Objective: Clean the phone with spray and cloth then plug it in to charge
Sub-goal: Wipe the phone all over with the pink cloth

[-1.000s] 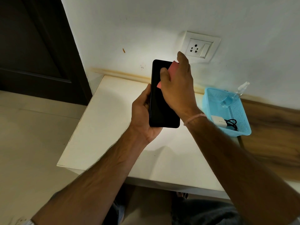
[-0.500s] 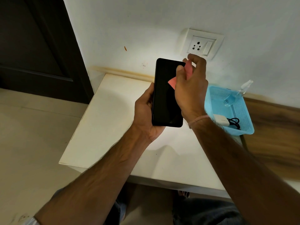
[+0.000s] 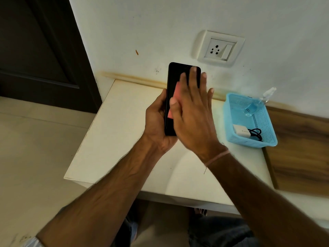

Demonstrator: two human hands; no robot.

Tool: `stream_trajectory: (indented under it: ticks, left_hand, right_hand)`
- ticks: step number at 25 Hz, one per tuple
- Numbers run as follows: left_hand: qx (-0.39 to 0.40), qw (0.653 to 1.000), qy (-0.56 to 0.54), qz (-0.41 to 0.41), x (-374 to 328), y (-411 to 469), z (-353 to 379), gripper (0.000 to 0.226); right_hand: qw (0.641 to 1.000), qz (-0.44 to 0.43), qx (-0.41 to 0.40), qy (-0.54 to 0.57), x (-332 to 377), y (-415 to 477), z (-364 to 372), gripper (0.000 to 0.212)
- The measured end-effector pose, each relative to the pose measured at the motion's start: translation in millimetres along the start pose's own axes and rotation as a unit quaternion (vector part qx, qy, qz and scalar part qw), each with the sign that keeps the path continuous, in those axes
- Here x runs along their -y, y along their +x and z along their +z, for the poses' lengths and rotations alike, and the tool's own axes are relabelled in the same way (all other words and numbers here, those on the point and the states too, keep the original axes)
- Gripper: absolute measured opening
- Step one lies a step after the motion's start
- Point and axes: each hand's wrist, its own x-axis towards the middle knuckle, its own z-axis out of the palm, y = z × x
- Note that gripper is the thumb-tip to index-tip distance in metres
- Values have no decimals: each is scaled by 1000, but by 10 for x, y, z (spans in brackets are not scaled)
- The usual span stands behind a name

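Observation:
My left hand [image 3: 156, 122] grips a black phone [image 3: 175, 75] upright above the white table, screen towards me. My right hand [image 3: 194, 114] lies flat across the screen with its fingers spread, pressing a pink cloth [image 3: 175, 97] against the glass. Only the cloth's left edge shows beside my palm. A clear spray bottle [image 3: 256, 104] leans in the far corner of a blue basket [image 3: 231, 111]. A white charger [image 3: 241, 131] with a black cable [image 3: 256, 133] rests in the basket's near end.
A white wall socket [image 3: 219, 49] with a switch sits on the wall just above the phone. The white table [image 3: 115, 132] ends at its left and front edges. A dark door [image 3: 39, 50] stands to the left. A wooden panel [image 3: 302, 150] lies right of the basket.
My right hand went from pinching the cloth near the phone's top right edge to lying flat over the screen, lower and further left, with the cloth under the palm. My left hand stayed put.

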Motion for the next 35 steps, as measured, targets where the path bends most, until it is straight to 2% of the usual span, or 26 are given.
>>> stream_trajectory:
  ticks: [2, 6, 13, 16, 18, 21, 25, 28, 35]
  left_hand:
    - [3, 1000, -20, -17, -12, 7, -23, 56]
    - [-10, 1000, -6, -20, -15, 6, -12, 63]
    - [4, 1000, 10, -17, 126, -16, 13, 51]
    - [27, 1000, -11, -9, 93, 3, -7, 49]
    - [41, 999, -32, -1, 31, 20, -46, 47]
    - [21, 999, -38, 1, -62, 41, -91, 50]
    - [9, 999, -24, -29, -96, 45, -115, 58]
    - [10, 1000, -2, -19, -72, 46, -137, 58]
    - [19, 999, -43, -22, -48, 63, -101, 54]
  right_hand:
    - [998, -37, 28, -48, 5, -236, 48, 59]
    - [994, -71, 53, -60, -141, -555, 25, 58]
    - [997, 23, 36, -70, -148, 174, -93, 58]
    - [995, 19, 32, -95, -2, 239, -25, 61]
    - [997, -15, 29, -70, 94, 81, 53, 62]
    - [997, -61, 38, 8, 122, -237, 98, 63]
    - [995, -95, 22, 16, -30, -566, 87, 57]
    - [994, -110, 28, 0, -110, -742, 57, 57]
    - [998, -47, 31, 34, -17, -346, 12, 59]
